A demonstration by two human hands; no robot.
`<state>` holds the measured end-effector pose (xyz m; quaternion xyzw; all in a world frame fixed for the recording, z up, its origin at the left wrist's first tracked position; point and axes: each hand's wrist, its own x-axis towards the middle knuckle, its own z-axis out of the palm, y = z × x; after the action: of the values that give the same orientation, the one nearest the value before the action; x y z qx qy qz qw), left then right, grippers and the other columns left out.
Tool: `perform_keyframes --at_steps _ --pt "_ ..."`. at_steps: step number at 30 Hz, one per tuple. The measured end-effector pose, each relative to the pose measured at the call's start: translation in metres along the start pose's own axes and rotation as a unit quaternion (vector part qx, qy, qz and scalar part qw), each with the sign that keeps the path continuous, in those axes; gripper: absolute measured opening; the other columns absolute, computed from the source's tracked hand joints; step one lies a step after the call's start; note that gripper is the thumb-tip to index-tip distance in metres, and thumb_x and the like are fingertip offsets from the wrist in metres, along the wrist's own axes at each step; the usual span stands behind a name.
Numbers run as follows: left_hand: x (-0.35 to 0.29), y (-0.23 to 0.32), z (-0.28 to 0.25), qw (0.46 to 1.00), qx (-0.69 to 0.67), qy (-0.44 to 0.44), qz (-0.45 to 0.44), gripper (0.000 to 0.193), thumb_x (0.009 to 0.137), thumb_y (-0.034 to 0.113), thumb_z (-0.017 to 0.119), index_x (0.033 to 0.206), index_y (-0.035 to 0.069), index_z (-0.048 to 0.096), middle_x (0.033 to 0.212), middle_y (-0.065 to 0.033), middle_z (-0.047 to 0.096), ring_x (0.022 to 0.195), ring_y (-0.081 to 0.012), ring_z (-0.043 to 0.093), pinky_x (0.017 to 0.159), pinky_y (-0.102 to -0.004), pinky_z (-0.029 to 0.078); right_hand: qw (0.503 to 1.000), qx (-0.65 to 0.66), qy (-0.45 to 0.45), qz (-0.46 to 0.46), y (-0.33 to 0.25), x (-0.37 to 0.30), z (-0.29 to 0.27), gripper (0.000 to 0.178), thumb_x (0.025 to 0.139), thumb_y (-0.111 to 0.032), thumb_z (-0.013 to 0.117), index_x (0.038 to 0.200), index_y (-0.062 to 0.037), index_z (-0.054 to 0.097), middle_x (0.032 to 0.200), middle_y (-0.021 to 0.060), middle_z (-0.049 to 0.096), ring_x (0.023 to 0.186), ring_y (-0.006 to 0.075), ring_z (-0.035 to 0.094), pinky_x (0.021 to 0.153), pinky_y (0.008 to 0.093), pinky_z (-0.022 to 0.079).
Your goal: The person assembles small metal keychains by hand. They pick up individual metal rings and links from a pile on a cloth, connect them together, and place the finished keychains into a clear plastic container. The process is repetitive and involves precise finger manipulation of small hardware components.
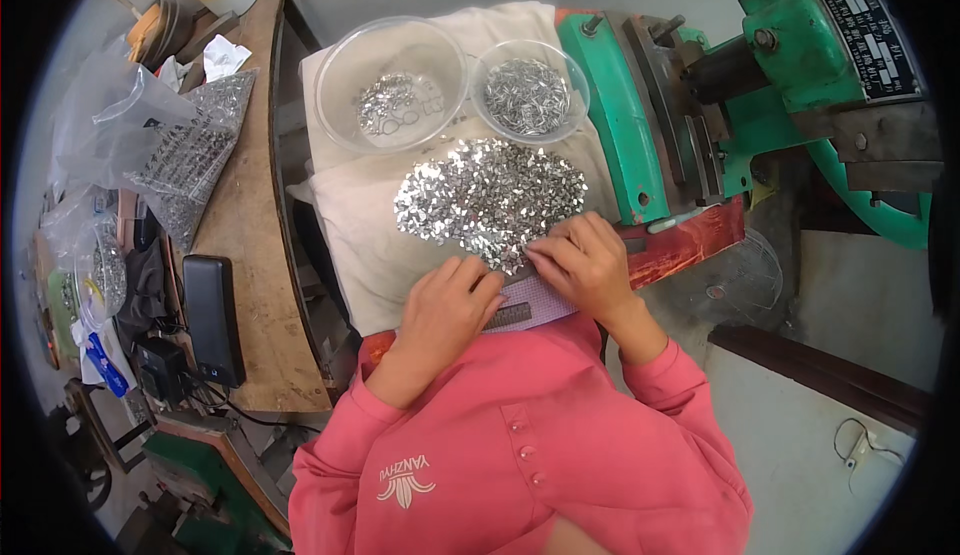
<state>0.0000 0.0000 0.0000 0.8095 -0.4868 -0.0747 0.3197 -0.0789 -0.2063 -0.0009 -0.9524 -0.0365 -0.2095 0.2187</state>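
Note:
A heap of small shiny metal pieces (490, 193) is spread over a cream cloth (365, 245) in front of me. My left hand (445, 310) is at the heap's near edge, its fingers curled and pinched together. Just to the right, my right hand (588, 263) has its thumb and fingers closed at the same edge. Whatever either pinch holds is too small to make out. Below the fingers lies a grey ribbed strip (508, 316) on a purple checked cloth (545, 307), partly covered by my left hand.
Behind the heap stand a large clear tub (335, 105) holding some metal pieces and a smaller tub (480, 115) of thin metal parts. A green press (625, 135) rises at right. At left, a wooden table (262, 305) carries a black power bank (212, 320) and plastic bags (190, 145).

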Motion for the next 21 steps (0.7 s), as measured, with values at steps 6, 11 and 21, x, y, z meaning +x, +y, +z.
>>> perform_keyframes --at_steps 6,11,21 --pt "0.007 -0.003 0.005 1.0 0.019 0.003 -0.005 0.013 0.081 0.013 0.074 0.09 0.008 0.065 0.084 -0.0043 0.055 0.078 -0.0236 0.059 0.063 -0.0366 0.05 0.999 0.02 0.039 0.031 0.004 0.009 -0.008 0.017 0.071 -0.009 0.081 0.086 -0.0104 0.073 0.082 0.0032 0.058 0.075 0.0231 0.057 0.063 0.035 0.046" --pt "0.011 -0.003 0.001 0.996 -0.062 0.059 -0.032 0.011 0.08 0.007 0.073 0.087 0.007 0.065 0.081 -0.0056 0.057 0.073 -0.0256 0.061 0.061 -0.0381 0.049 0.998 0.026 -0.001 0.055 0.002 -0.016 -0.023 0.019 0.071 -0.011 0.082 0.088 -0.0108 0.074 0.084 0.0032 0.059 0.077 0.0229 0.056 0.066 0.0352 0.046" --pt "0.023 -0.011 -0.001 0.983 -0.089 0.141 -0.079 0.012 0.079 -0.003 0.072 0.086 0.003 0.064 0.079 -0.0085 0.061 0.067 -0.0237 0.061 0.058 -0.0333 0.047 0.997 -0.064 0.032 0.016 0.012 -0.004 -0.02 0.022 0.069 -0.011 0.081 0.09 -0.0156 0.074 0.086 -0.0018 0.059 0.084 0.0208 0.057 0.07 0.0362 0.045"
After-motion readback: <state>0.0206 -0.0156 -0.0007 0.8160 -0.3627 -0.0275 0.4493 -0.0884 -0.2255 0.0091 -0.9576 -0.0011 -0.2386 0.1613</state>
